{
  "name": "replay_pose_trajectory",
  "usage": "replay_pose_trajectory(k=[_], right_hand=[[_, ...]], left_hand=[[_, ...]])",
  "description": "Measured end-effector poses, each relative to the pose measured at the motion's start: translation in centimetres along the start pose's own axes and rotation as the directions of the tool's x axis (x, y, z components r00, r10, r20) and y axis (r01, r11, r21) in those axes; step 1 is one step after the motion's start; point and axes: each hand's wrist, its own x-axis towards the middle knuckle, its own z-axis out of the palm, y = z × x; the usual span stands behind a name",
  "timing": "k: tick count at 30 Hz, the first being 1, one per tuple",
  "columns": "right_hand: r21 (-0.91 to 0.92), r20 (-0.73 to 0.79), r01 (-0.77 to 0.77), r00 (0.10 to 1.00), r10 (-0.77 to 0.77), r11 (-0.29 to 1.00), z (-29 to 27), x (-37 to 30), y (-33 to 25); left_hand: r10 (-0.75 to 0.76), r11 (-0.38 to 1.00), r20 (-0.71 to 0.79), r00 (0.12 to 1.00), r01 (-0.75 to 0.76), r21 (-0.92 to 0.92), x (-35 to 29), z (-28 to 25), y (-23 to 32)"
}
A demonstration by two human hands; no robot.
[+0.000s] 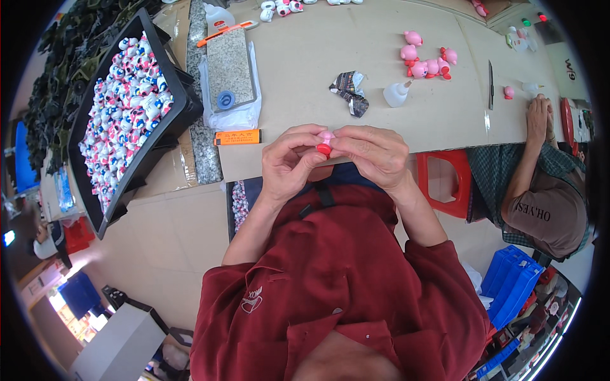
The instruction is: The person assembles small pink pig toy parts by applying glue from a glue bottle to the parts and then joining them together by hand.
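Note:
At the table's near edge, my left hand [287, 162] and my right hand [379, 152] meet around a small pink toy figure [325, 136] with a red part facing down. Fingertips of both hands pinch it, covering much of its sides. Left of my hands lies a flat orange box [238, 137]. Beyond them on the tabletop are a crumpled dark patterned cloth [351, 93] and a white squeeze bottle [396, 94] with a thin nozzle. Farther right sits a cluster of several similar pink figures [419, 68] with red feet.
To the left stands a black bin [180, 82] heaped with small white, pink and blue figures [127, 105]. Near it are a stone slab [229, 66], a blue ring [225, 100] and an orange cutter [223, 34]. A co-worker [546, 203] sits at right, by a red stool [459, 184].

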Motion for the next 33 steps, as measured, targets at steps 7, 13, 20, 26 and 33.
replay_pose_trajectory(k=[7, 13, 20, 26, 33], right_hand=[[-0.017, 0.048, 0.021, 0.999, -0.02, 1.0, 0.2, -0.7, 0.6], [0.019, 0.037, -0.045, 0.998, 0.045, 0.999, 0.4, -0.4, 0.2], [0.465, 0.127, -0.596, 0.777, 0.617, 0.655, 1.2, 0.0, -0.7], [0.34, 0.196, -0.561, 0.827, 0.526, 0.755, 0.6, 0.1, -0.8], [0.37, 0.225, -0.551, 0.835, 0.503, 0.748, 0.7, 0.1, -0.6]], left_hand=[[-0.011, 0.995, -0.049, 0.999, 0.016, 0.102, -0.2, 0.1, -0.3], [-0.01, 0.997, -0.009, 1.0, 0.011, 0.076, -0.3, -0.2, -0.5], [-0.204, 0.969, -0.107, 0.973, 0.185, -0.163, 0.5, 0.0, 0.2], [-0.115, 0.992, 0.033, 0.993, 0.117, -0.05, 0.4, -0.4, 0.0], [-0.058, 0.998, 0.073, 0.996, 0.059, -0.021, 0.3, -0.8, -0.1]])
